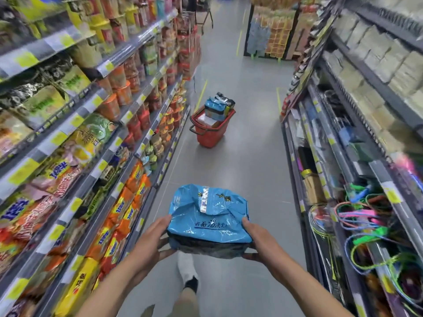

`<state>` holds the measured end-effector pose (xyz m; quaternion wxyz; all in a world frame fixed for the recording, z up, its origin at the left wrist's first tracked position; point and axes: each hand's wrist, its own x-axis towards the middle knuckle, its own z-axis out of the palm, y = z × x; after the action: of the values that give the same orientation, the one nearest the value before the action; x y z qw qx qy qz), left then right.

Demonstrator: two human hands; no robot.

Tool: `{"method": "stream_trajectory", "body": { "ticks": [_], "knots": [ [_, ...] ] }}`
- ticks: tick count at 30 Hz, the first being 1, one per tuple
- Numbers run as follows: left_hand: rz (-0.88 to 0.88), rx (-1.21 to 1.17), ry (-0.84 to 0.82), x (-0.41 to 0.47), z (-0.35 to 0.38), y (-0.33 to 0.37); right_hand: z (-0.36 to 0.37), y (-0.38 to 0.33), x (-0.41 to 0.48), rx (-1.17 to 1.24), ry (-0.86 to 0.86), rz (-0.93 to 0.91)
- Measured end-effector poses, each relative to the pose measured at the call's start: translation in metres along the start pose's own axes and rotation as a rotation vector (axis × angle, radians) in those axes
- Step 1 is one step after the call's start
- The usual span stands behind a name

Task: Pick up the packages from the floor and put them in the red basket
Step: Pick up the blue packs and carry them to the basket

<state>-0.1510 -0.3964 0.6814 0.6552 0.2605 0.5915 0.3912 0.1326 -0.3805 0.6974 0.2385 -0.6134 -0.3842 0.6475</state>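
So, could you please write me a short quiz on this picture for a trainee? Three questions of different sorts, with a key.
1. Which hands hold the blue noodle package?
2. True or false: the red basket is empty.
3. Where does the red basket stand? A) on the aisle floor, ahead of the person; B) on a left shelf; C) on the person's arm.

Key
1. Both: the left hand and the right hand grip its sides, thumbs on top.
2. False: packages stick out of its top.
3. A
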Motion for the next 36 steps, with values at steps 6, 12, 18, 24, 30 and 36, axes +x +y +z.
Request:
{"method": "stream_trajectory", "body": {
  "ticks": [6, 12, 18, 24, 30, 36],
  "knots": [
    [0.011, 0.039, -0.029, 0.118, -0.010, 0.072, -0.004, -0.080, 0.114, -0.018, 0.001, 0.004],
    [-0.006, 0.073, -0.084, 0.237, -0.017, 0.167, -0.009, -0.165, 0.226, 0.006, 0.036, 0.014],
    [-0.016, 0.095, -0.133, 0.342, -0.005, 0.244, -0.025, -0.227, 0.316, 0.092, 0.091, 0.017],
    [-0.028, 0.108, -0.114, 0.460, 0.021, 0.298, -0.058, -0.279, 0.423, 0.114, 0.118, 0.024],
    [-0.029, 0.165, -0.048, 0.582, 0.056, 0.353, -0.105, -0.340, 0.550, 0.114, 0.080, 0.044],
    [-0.058, 0.262, 0.043, 0.699, 0.081, 0.400, -0.137, -0.392, 0.671, 0.140, 0.047, 0.125]
  ]
}}
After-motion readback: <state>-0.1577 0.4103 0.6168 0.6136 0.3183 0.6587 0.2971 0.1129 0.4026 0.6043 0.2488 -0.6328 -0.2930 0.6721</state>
